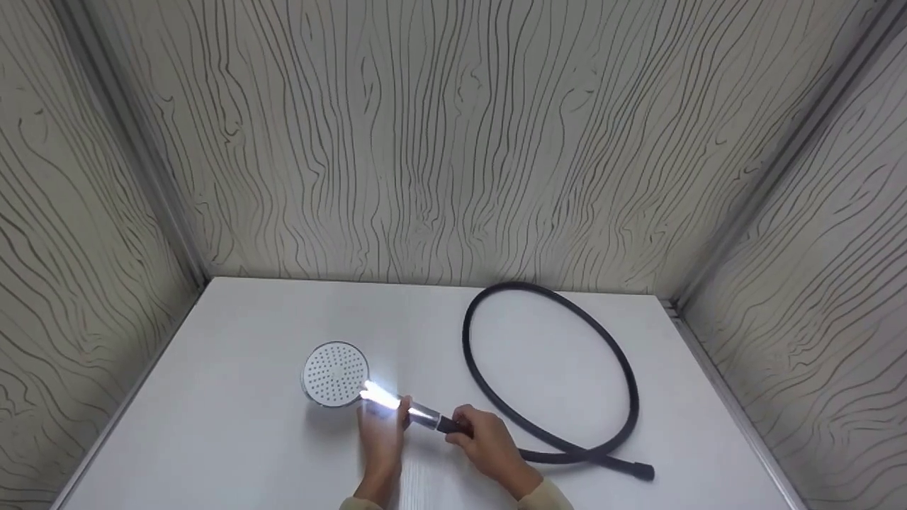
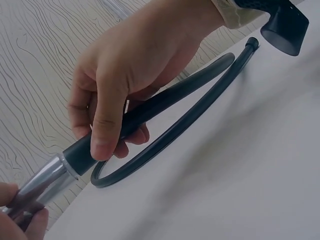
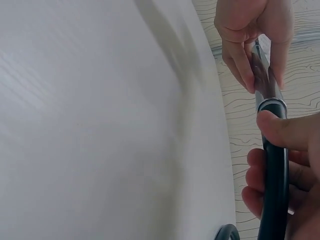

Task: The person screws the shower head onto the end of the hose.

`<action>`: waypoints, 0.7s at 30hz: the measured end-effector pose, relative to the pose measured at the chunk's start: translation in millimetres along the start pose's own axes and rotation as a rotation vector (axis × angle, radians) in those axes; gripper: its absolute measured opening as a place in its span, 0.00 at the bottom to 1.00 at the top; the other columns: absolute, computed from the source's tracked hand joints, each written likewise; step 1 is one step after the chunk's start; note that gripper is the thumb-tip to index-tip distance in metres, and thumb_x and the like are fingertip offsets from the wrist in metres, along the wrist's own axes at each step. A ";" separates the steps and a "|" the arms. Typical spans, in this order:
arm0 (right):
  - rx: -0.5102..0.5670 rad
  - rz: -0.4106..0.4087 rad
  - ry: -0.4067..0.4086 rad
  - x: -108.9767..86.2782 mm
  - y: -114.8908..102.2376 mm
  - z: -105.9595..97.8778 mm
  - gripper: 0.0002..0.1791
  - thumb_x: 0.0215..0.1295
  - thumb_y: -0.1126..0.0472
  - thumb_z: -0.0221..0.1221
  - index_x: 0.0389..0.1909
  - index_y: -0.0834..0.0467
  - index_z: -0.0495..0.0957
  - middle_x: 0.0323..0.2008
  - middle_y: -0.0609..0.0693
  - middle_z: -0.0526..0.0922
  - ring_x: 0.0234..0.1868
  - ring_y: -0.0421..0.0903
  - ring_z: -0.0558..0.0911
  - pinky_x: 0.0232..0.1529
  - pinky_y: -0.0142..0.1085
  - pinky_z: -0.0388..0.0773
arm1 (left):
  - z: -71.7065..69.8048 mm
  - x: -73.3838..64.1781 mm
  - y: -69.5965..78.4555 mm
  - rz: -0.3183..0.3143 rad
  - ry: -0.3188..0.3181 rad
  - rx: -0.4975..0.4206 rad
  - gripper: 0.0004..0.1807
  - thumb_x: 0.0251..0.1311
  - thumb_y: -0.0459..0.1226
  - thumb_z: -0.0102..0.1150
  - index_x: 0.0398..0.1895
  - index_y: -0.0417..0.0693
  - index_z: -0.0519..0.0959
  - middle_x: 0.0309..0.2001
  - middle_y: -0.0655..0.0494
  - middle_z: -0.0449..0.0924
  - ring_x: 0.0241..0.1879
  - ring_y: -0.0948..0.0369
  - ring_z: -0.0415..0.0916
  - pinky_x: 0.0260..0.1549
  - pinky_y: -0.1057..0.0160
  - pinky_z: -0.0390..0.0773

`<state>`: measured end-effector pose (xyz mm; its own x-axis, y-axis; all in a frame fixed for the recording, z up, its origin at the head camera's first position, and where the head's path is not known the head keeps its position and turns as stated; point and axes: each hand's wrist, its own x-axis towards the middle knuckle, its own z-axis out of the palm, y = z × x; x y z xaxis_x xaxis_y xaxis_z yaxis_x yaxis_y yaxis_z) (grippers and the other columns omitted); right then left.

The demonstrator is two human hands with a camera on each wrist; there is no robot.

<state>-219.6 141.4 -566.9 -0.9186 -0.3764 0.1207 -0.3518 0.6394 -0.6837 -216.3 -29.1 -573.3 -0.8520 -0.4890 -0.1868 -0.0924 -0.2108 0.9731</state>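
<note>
A chrome shower head [image 1: 335, 374] is held over the table, its round, dotted spray face turned upward. My left hand [image 1: 381, 435] grips its shiny handle [image 2: 42, 182]. At the handle's lower end my right hand [image 1: 489, 443] pinches the end of a black shower hose [image 2: 170, 100]. In both wrist views the hose end meets the chrome rim in line with the handle; the joint's inside is hidden. From the right hand the hose loops across the table, and its other end, a black fitting [image 1: 643, 471], lies at the front right.
The white table [image 1: 234, 340] stands against panels with a wood-grain line pattern [image 1: 425, 142] at the back and both sides. The hose loop takes up the table's right half. A dark wrist-worn device [image 2: 285, 27] shows by the right sleeve.
</note>
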 end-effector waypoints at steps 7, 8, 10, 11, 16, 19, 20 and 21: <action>-0.062 -0.026 -0.101 2.6 -3.5 -4.0 0.08 0.70 0.55 0.55 0.33 0.52 0.79 0.26 0.40 0.78 0.27 0.31 0.71 0.29 0.25 0.72 | -2.4 0.8 7.1 -0.026 -0.094 -0.080 0.30 0.59 0.29 0.62 0.59 0.32 0.58 0.47 0.39 0.73 0.41 0.59 0.80 0.50 0.58 0.84; -0.061 -0.021 -0.111 2.6 -3.9 -4.3 0.07 0.69 0.54 0.56 0.34 0.52 0.79 0.26 0.39 0.77 0.27 0.31 0.71 0.29 0.26 0.72 | -2.7 0.4 8.0 -0.029 -0.098 -0.079 0.30 0.59 0.30 0.62 0.59 0.32 0.57 0.48 0.40 0.72 0.42 0.59 0.80 0.50 0.57 0.84; -0.046 -0.004 -0.113 2.0 -4.5 -4.2 0.04 0.66 0.55 0.60 0.36 0.51 0.79 0.27 0.38 0.78 0.28 0.31 0.71 0.30 0.26 0.73 | -2.9 -0.2 9.1 -0.020 -0.093 -0.082 0.30 0.59 0.29 0.62 0.59 0.32 0.58 0.47 0.39 0.72 0.41 0.59 0.80 0.51 0.56 0.84; -0.038 0.005 -0.103 1.6 -4.6 -3.8 0.05 0.64 0.56 0.61 0.38 0.51 0.79 0.27 0.38 0.78 0.28 0.31 0.72 0.30 0.26 0.73 | -2.9 -0.7 8.9 -0.020 -0.090 -0.077 0.29 0.59 0.30 0.63 0.58 0.33 0.58 0.47 0.40 0.72 0.41 0.59 0.80 0.50 0.56 0.84; -0.032 0.009 0.011 -1.4 -3.9 -0.5 0.13 0.55 0.59 0.68 0.40 0.51 0.76 0.30 0.42 0.84 0.28 0.30 0.75 0.30 0.26 0.76 | -2.8 -3.0 8.8 -0.023 -0.106 -0.040 0.29 0.59 0.32 0.63 0.58 0.35 0.59 0.48 0.41 0.73 0.42 0.59 0.80 0.51 0.57 0.83; -0.072 -0.024 0.073 -2.0 -3.8 1.5 0.10 0.57 0.58 0.66 0.38 0.51 0.76 0.31 0.41 0.82 0.31 0.30 0.74 0.32 0.26 0.77 | -3.2 -2.4 9.7 -0.008 -0.113 -0.033 0.30 0.59 0.32 0.64 0.59 0.34 0.58 0.47 0.42 0.74 0.42 0.58 0.80 0.50 0.57 0.84; -0.089 -0.035 0.080 -2.1 -4.2 1.8 0.08 0.59 0.57 0.65 0.37 0.51 0.77 0.31 0.41 0.80 0.31 0.30 0.73 0.33 0.26 0.77 | -3.6 -1.9 10.3 0.000 -0.113 -0.033 0.30 0.58 0.32 0.64 0.59 0.34 0.58 0.46 0.42 0.74 0.41 0.58 0.80 0.49 0.56 0.84; -0.109 -0.045 0.078 -2.0 -4.6 2.0 0.06 0.61 0.56 0.63 0.37 0.51 0.77 0.31 0.40 0.79 0.31 0.30 0.72 0.33 0.25 0.76 | -4.3 -1.6 10.6 0.007 -0.113 -0.028 0.30 0.59 0.32 0.64 0.59 0.34 0.59 0.46 0.42 0.75 0.42 0.58 0.80 0.49 0.57 0.84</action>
<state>-215.9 137.9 -565.5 -0.9110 -0.3562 0.2078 -0.4068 0.6937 -0.5943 -213.8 -34.2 -563.2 -0.9053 -0.3925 -0.1627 -0.0737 -0.2320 0.9699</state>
